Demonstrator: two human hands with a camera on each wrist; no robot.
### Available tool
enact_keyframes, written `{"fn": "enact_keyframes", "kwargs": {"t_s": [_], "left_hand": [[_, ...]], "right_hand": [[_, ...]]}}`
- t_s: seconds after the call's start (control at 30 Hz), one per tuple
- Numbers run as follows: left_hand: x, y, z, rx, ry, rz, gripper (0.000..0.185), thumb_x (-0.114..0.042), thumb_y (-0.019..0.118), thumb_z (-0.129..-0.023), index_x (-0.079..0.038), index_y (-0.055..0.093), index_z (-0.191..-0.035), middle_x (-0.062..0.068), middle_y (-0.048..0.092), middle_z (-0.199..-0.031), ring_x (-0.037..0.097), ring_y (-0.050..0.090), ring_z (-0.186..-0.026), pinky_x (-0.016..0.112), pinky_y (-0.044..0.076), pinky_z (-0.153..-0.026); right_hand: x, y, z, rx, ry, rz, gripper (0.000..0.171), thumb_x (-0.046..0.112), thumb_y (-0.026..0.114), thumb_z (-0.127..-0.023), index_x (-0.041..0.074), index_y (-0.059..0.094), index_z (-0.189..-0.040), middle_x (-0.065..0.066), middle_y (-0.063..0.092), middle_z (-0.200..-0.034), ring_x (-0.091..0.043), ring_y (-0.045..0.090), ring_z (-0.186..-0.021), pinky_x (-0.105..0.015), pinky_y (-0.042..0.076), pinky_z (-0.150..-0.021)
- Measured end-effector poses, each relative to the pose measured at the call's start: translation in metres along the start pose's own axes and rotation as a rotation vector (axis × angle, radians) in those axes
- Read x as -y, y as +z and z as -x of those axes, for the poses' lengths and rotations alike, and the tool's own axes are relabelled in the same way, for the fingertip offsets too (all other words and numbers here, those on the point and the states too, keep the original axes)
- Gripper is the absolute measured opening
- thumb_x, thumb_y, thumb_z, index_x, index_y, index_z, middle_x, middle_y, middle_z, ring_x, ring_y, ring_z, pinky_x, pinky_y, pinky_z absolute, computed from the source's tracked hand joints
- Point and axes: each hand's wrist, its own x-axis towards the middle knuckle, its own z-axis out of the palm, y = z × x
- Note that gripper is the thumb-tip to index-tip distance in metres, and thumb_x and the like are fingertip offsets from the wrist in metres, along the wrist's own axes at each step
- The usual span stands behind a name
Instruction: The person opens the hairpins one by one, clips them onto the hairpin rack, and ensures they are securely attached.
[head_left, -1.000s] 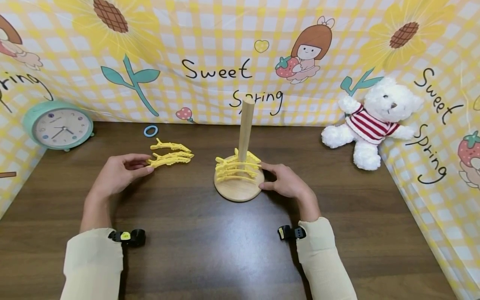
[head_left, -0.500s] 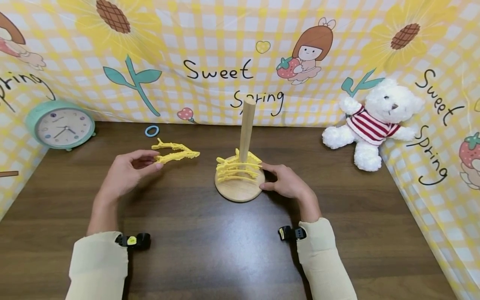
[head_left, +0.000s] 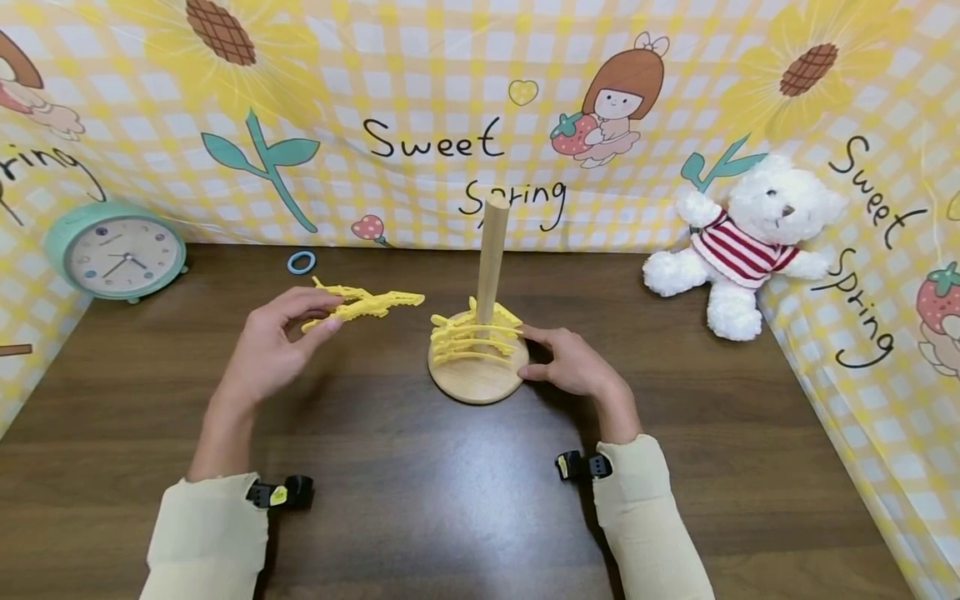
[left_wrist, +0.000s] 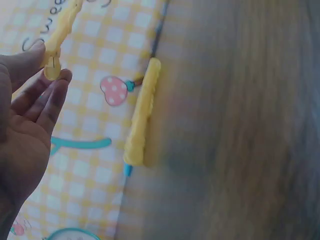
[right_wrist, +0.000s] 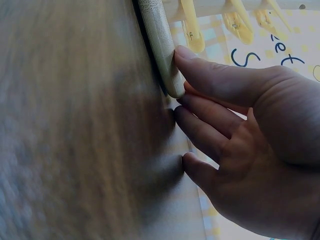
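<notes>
Carrying one yellow plastic toothed hair clip (head_left: pixel 371 304) pinched in the left hand (head_left: pixel 281 346) toward the round-based wooden peg stand (head_left: pixel 477 377), steadied by the right hand (head_left: pixel 572 362) with fingers extended against its edge; several clips (head_left: pixel 471 336) already on, one spare yellow clip (left_wrist: pixel 142 112) just beyond the left hand.

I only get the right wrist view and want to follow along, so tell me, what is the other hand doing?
Observer: The left hand pinches a yellow clip, lifted above the table.
Operator: Any clips left on the table?
Observer: One more yellow clip lies near the backdrop edge, in the left wrist view.
Operator: How tall is the post above the base I'm touching?
Observer: The wooden post rises well above the stacked clips; its upper part is bare.
Operator: And my hand?
Observer: The right hand rests its fingers against the round base.
</notes>
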Motion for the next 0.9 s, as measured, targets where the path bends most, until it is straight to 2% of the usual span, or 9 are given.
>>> {"fn": "enact_keyframes", "kwargs": {"t_s": [0.17, 0.23, 0.37, 0.6, 0.9], "left_hand": [[-0.035, 0.006, 0.001, -0.040, 0.120, -0.024, 0.024, 0.007, 0.065, -0.082, 0.005, 0.067, -0.106, 0.018, 0.061, -0.104, -0.006, 0.052, -0.092, 0.006, 0.041, -0.082], [-0.044, 0.008, 0.001, -0.054, 0.161, -0.043, 0.024, 0.009, 0.064, -0.081, 0.007, 0.066, -0.105, 0.019, 0.061, -0.101, -0.008, 0.049, -0.091, 0.007, 0.040, -0.081], [-0.043, 0.013, 0.000, -0.076, 0.222, -0.059, 0.027, 0.012, 0.065, -0.079, 0.006, 0.067, -0.105, 0.018, 0.059, -0.097, -0.006, 0.049, -0.092, 0.007, 0.038, -0.079], [-0.024, 0.025, -0.004, -0.094, 0.272, -0.052, 0.028, 0.011, 0.070, -0.075, 0.000, 0.071, -0.101, 0.008, 0.056, -0.089, 0.018, 0.055, -0.087, 0.011, 0.039, -0.074], [-0.052, 0.038, -0.004, -0.076, 0.321, -0.011, 0.023, 0.014, 0.068, -0.075, 0.009, 0.069, -0.097, 0.013, 0.056, -0.081, 0.019, 0.051, -0.078, 0.014, 0.036, -0.066]], "right_hand": [[0.000, 0.000, 0.000, 0.000, -0.003, 0.000, 0.064, 0.025, 0.070, -0.084, 0.015, 0.043, -0.141, -0.008, 0.044, -0.144, -0.023, 0.038, -0.135, -0.043, 0.034, -0.109], [0.000, 0.000, 0.000, 0.001, -0.002, -0.001, 0.064, 0.025, 0.070, -0.084, 0.015, 0.043, -0.141, -0.007, 0.044, -0.144, -0.023, 0.038, -0.135, -0.043, 0.034, -0.109], [0.000, 0.000, 0.000, 0.001, -0.001, -0.003, 0.064, 0.026, 0.070, -0.084, 0.015, 0.043, -0.141, -0.007, 0.044, -0.144, -0.023, 0.038, -0.135, -0.043, 0.034, -0.109], [0.001, 0.000, 0.000, 0.001, 0.002, 0.000, 0.064, 0.026, 0.070, -0.084, 0.015, 0.043, -0.141, -0.007, 0.044, -0.144, -0.023, 0.038, -0.135, -0.042, 0.034, -0.109], [0.001, -0.001, 0.000, 0.003, 0.007, 0.005, 0.064, 0.026, 0.071, -0.084, 0.015, 0.043, -0.141, -0.007, 0.044, -0.144, -0.023, 0.038, -0.134, -0.043, 0.034, -0.109]]}}
